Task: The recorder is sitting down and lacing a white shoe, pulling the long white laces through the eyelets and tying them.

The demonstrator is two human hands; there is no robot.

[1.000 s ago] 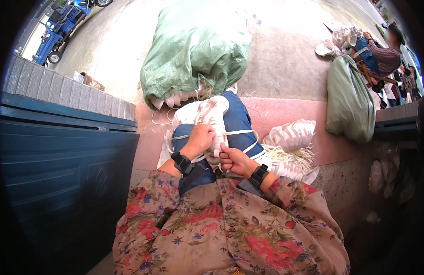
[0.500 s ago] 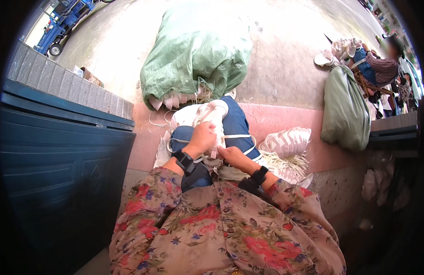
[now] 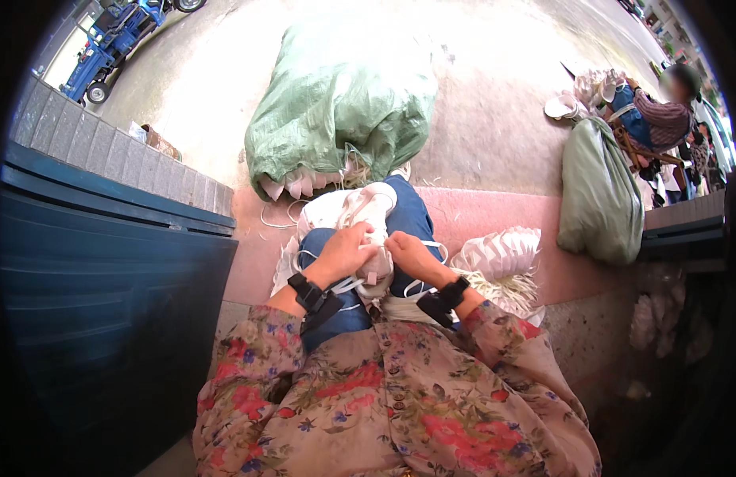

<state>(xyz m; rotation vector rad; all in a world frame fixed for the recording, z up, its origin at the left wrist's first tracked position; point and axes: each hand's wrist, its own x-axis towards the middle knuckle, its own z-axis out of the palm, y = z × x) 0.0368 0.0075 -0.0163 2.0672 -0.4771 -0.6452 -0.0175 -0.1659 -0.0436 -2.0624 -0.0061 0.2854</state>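
A person in a floral shirt (image 3: 388, 389) sits with a white shoe (image 3: 376, 203) between the knees of the blue trousers (image 3: 412, 213), its toe pointing to the far side and its heel tab (image 3: 373, 279) toward the body. The left hand (image 3: 348, 253) lies against the left side of the shoe, its grip curled inward with the fingers bunched near the laced part. The right hand (image 3: 416, 259) is just to the right, its grip likewise folded in with the fingertips close to the shoe's upper. Exactly what either grip has pinched is too small and covered to tell. White laces (image 3: 416, 287) trail near both wrists, each of which wears a black band.

To the right of the knees, a bundle of pale pieces (image 3: 500, 251) lies on the floor beside loose cream strands (image 3: 511, 290). On the far side stands a large green sack (image 3: 336, 103), pale pieces showing at its near edge. Farther right, a full grey-green bag (image 3: 598, 195) stands near a seated co-worker (image 3: 660, 123). A dark blue door (image 3: 106, 318) fills the left.
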